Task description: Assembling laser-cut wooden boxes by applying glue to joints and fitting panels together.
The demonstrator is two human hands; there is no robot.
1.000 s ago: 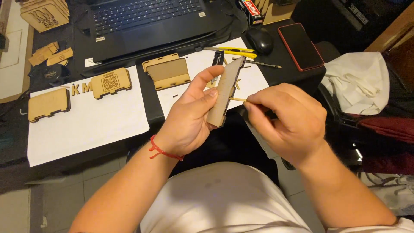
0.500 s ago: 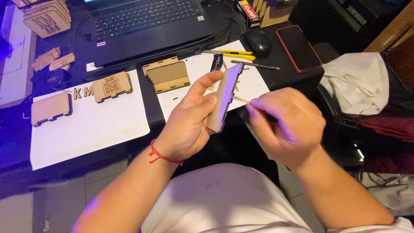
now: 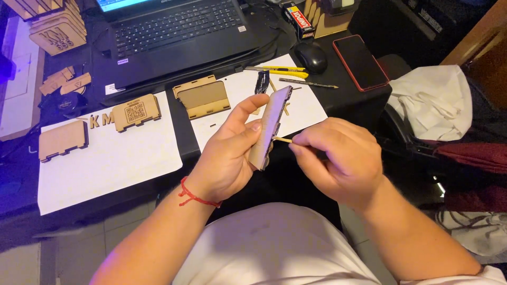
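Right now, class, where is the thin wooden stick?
In the head view, the thin wooden stick is pinched in the right hand, its tip touching the flat wooden panel held upright by the left hand.

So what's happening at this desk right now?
A person's left hand holds a flat, light-brown wooden panel on edge above their lap. The right hand pinches a thin wooden stick, its tip against the panel. Similar cut wooden pieces lie on white paper sheets beside a black laptop.

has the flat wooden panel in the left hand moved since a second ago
Cannot tell: the flat wooden panel stays upright in the left hand before the white paper sheet; any small shift may be the camera's.
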